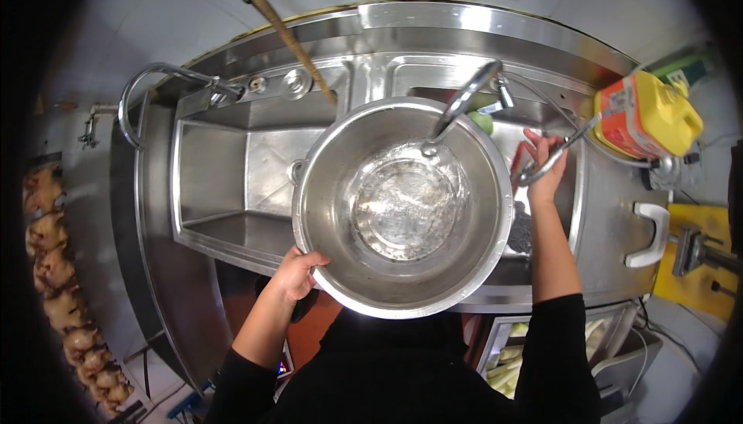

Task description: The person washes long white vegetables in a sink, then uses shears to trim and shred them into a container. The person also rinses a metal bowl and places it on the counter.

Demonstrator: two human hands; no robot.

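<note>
A large round stainless-steel basin (406, 285) rests over the sink's divider and right bowl, tipped slightly towards me. My left hand (299, 273) grips its near left rim, thumb over the edge. A chrome faucet (467, 99) extends over the basin, its tip above the shiny, wet-looking bottom. My right hand (545, 166) is above the right sink bowl, fingers spread, apart from the basin. A second curved metal spout (557, 157) crosses in front of that hand and hides part of it. A thin red object (517, 158) shows beside the fingertips; contact is unclear.
The left sink bowl (284, 168) has a gooseneck faucet (157, 70) and a long wooden stick (278, 26) leaning in it. A green item (482, 122) and dark scouring material (520, 229) lie in the right bowl. A yellow jug (650, 116) stands right. Cut vegetables (505, 369) sit below.
</note>
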